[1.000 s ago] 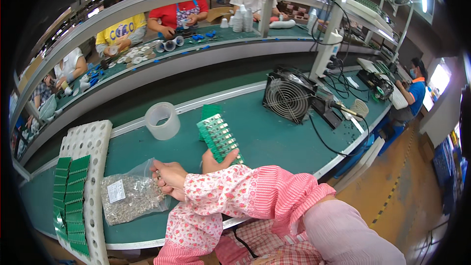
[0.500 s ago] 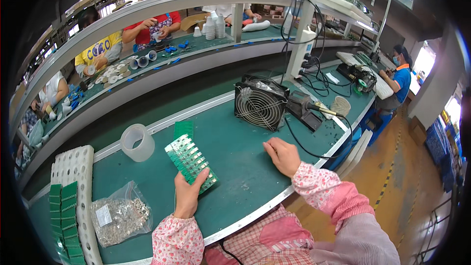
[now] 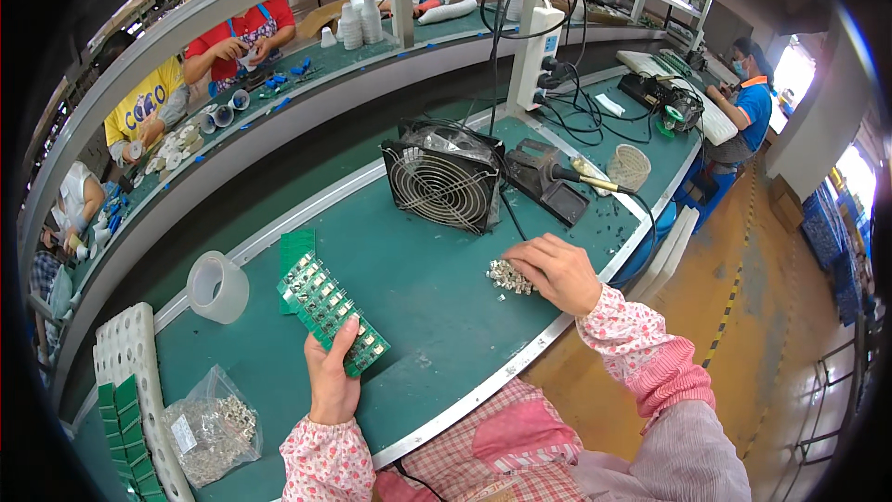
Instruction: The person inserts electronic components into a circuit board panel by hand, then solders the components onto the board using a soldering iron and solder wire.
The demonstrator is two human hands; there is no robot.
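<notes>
My left hand (image 3: pixel 332 381) grips the lower end of a green circuit board panel (image 3: pixel 327 305), thumb on top, holding it tilted above the bench. Rows of small silvery and white parts sit along the panel. Part of another green board (image 3: pixel 295 246) shows behind its upper end. To the right, my right hand (image 3: pixel 562 271) has its fingers bent down and drawn together at a small pile of silvery metal components (image 3: pixel 505 275). One loose piece lies just in front of the pile. Whatever is between those fingertips is hidden.
A black fan (image 3: pixel 441 188) stands beyond my hands, beside a soldering iron (image 3: pixel 595 182) and its stand (image 3: pixel 550 193). Leftward are a clear tape roll (image 3: pixel 219 290), a bag of metal parts (image 3: pixel 212 432) and a foam tray (image 3: pixel 125 335) with green boards (image 3: pixel 130 437). Co-workers sit farther off.
The whole view has swung to the right. The metal component pile, unseen before, now shows at my right fingertips; that hand was a fist on the bench. My left hand still holds the panel.
</notes>
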